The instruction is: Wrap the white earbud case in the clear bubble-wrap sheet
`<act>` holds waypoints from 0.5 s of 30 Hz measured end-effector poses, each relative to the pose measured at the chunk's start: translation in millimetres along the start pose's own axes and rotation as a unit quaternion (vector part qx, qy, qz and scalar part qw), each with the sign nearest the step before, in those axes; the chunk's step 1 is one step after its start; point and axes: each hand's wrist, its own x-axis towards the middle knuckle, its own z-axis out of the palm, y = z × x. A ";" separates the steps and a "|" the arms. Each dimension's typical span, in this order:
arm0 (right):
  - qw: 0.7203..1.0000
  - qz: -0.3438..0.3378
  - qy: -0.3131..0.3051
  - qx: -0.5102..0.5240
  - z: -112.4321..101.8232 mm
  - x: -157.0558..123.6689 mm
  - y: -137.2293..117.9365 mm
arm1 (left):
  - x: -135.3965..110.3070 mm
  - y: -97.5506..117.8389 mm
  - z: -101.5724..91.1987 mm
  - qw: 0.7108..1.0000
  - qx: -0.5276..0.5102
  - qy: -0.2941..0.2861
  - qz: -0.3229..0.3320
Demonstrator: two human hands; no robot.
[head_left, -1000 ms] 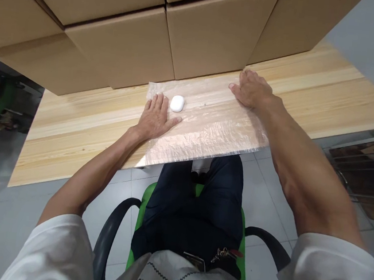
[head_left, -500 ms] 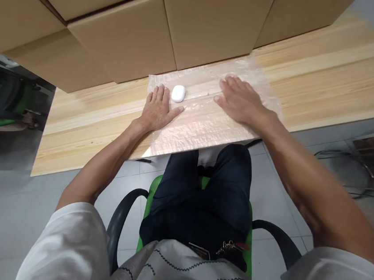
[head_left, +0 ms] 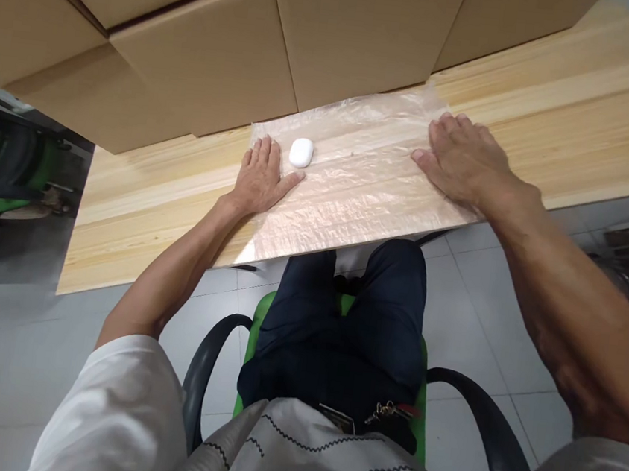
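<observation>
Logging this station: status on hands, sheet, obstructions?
Left hand, right hand palms down at opposite ends of plastic sheet. Sheet wrinkled, on wooden table. Possible obstructions: white object atop sheet, cardboard boxes behind.

From my remote seat, I see a workroom or office: boxes (head_left: 363,38), table (head_left: 125,223), green chairs (head_left: 196,380), tiled floor (head_left: 475,312).

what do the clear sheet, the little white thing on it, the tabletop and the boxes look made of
Clear sheet: probably thin plastic film; it glints along its wrinkles and shows wood grain through.
White thing: likely smooth hard plastic, going by its even, rounded surface.
Tabletop: pale wood or wood-look laminate, with streaky grain.
Boxes: apparently matt brown cardboard, with plain, flat faces.
</observation>
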 end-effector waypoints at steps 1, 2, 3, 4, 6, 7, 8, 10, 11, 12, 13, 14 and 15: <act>1.000 -0.002 0.004 -0.003 0.6 -2.9 -6.7 | -0.1 0.7 -0.4 1.000 0.001 -0.001 -0.001; 1.000 -0.012 0.010 -0.003 2.6 -6.6 -15.0 | -0.3 1.5 -1.0 1.000 0.004 -0.002 -0.002; 0.999 -0.030 0.014 0.000 6.0 -10.9 -23.7 | -0.6 2.3 -1.8 1.000 0.007 -0.004 -0.003; 0.998 -0.053 0.016 0.004 10.8 -15.5 -31.6 | -0.9 3.0 -2.5 1.000 0.010 -0.006 -0.005; 0.994 -0.103 0.011 0.017 23.0 -25.1 -39.7 | -1.7 3.9 -3.5 1.000 0.018 -0.011 -0.011; 0.992 -0.120 0.014 0.027 29.1 -29.7 -38.2 | -2.1 4.1 -3.6 1.000 0.020 -0.013 -0.012; 0.991 -0.127 0.020 0.041 34.6 -34.2 -32.6 | -2.3 4.1 -3.4 1.000 0.020 -0.014 -0.012; 0.991 -0.116 0.033 0.055 41.7 -41.9 -11.7 | -2.6 3.8 -2.5 1.000 0.017 -0.013 -0.008; 0.993 -0.105 0.036 0.047 43.0 -45.1 1.3 | -2.5 3.5 -1.8 1.000 0.015 -0.013 -0.006; 0.994 -0.097 0.036 0.033 43.0 -47.7 14.5 | -2.3 3.1 -1.1 1.000 0.014 -0.013 -0.004; 0.995 -0.088 0.043 0.024 42.2 -49.8 26.7 | -2.0 2.7 -0.4 1.000 0.012 -0.013 -0.004; 0.995 -0.084 0.056 0.019 40.8 -51.5 37.1 | -1.7 2.4 0.3 1.000 0.010 -0.012 -0.003; 0.994 -0.086 0.070 0.016 39.3 -52.9 45.5 | -1.3 2.1 1.0 1.000 0.006 -0.010 -0.001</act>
